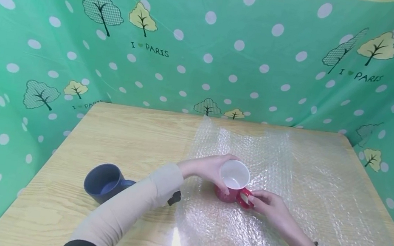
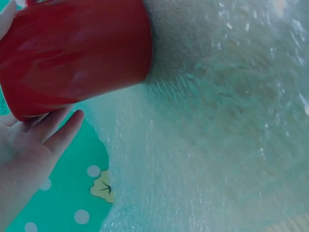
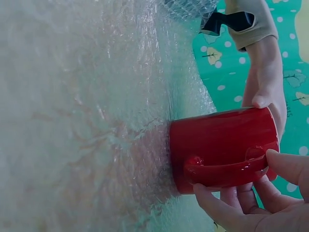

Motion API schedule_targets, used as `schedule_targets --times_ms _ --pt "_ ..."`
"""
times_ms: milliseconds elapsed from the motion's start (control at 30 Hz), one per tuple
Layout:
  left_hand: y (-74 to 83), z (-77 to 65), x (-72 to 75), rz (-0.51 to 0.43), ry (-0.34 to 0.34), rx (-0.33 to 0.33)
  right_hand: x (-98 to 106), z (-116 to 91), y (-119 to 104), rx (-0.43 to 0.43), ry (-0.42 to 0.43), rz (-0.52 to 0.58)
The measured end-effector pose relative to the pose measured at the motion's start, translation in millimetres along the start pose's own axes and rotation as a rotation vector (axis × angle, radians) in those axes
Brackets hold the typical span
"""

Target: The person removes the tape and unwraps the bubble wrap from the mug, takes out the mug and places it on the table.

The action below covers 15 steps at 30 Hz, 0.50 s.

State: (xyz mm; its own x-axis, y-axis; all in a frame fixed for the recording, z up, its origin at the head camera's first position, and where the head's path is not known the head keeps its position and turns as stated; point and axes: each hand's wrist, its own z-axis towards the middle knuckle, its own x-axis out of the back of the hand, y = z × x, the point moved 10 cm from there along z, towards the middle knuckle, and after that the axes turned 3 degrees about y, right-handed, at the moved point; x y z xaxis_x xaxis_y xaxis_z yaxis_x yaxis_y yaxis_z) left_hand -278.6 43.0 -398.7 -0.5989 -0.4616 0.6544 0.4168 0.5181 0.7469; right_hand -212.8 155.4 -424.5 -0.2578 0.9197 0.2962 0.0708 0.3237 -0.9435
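A red mug with a white inside stands upright on a sheet of bubble wrap. My left hand grips the mug's body near the rim, thumb on the near side and fingers round the far side. On the mug's right, my right hand pinches the red handle between thumb and fingers. In the left wrist view, the mug's red wall fills the upper left, its base against the wrap.
A dark blue mug sits on the wooden table at the left, partly behind my left forearm. Bubble wrap spreads over the table's middle and right. A green dotted cloth hangs behind and along both sides.
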Motion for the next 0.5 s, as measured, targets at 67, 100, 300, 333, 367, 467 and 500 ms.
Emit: schedule_targets --times_ms 67,100,300,333,367,467,500 --pt "-0.5 0.6 0.7 0.014 0.001 0.004 -1.1 0.6 -1.6 0.013 -0.012 -0.005" --pt "-0.6 1.0 1.1 0.024 0.002 0.005 -1.6 0.9 -2.1 0.015 -0.016 -0.008" --pt "-0.6 2.8 3.8 0.085 0.016 -0.002 -2.9 2.8 -2.1 0.003 -0.027 -0.017" --pt "-0.4 3.0 4.1 0.089 0.017 -0.005 -3.0 3.1 -2.0 0.0 -0.028 -0.015" --pt "-0.3 3.3 4.3 0.091 0.019 -0.007 -3.4 3.2 -2.1 0.0 -0.031 -0.013" --pt "0.3 3.6 5.0 0.088 0.022 -0.012 -4.1 3.6 -2.6 0.0 -0.035 -0.002" --pt "0.2 3.8 5.3 0.089 0.025 -0.013 -4.7 3.8 -3.1 0.003 -0.04 0.007"
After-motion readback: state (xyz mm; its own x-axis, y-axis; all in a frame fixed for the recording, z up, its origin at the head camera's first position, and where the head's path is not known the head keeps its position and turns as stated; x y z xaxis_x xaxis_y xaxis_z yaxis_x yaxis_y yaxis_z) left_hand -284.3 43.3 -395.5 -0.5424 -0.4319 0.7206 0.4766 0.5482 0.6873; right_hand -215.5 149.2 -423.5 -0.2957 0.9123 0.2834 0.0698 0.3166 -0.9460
